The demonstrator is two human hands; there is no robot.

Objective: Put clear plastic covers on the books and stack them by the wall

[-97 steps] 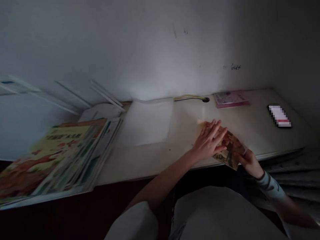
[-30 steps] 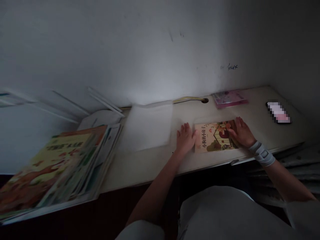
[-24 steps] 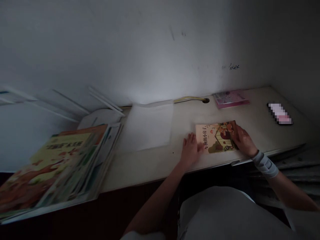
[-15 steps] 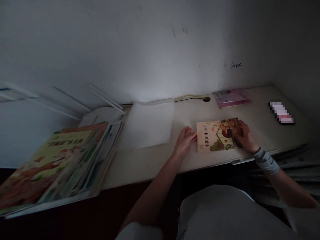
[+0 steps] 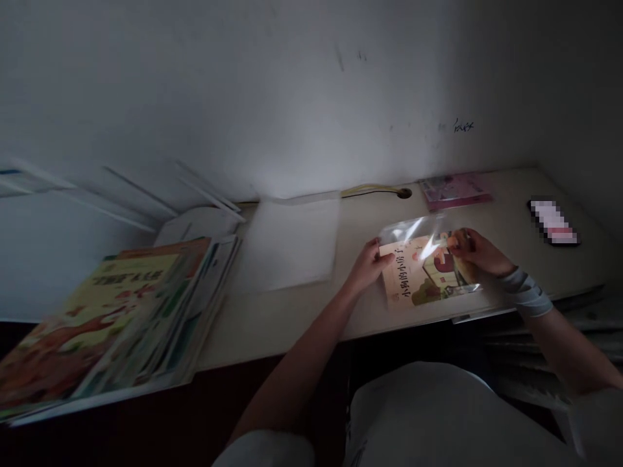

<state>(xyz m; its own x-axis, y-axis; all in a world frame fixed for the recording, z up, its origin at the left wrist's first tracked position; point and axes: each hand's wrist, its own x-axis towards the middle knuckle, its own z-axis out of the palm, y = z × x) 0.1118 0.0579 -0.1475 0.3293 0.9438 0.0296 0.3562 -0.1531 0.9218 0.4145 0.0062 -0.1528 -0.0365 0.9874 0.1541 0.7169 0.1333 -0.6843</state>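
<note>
A picture book (image 5: 428, 272) with Chinese lettering and a drawn house on its cover is tilted a little above the desk's front part. Clear plastic film (image 5: 406, 228) shines over it and sticks out past its top edge; whether it is a sleeve or a loose cover I cannot tell. My left hand (image 5: 368, 264) is closed on the book's left edge, thumb on the cover. At the upper right corner my right hand (image 5: 479, 253) pinches with bent fingers, a light band around its wrist. Exactly which layers those fingers grip is hidden.
On the desk (image 5: 282, 318) lie a translucent white sheet (image 5: 292, 243), a pink booklet (image 5: 457, 188) by the wall and a phone (image 5: 555, 222) at right. A tall stack of picture books (image 5: 111, 311) fills the left. A yellow cable (image 5: 370, 190) enters a hole.
The book has come up off the desk and tilted, and clear film now shows glinting over its top. My left hand has closed on its left edge; my right fingers have bent into a pinch.
</note>
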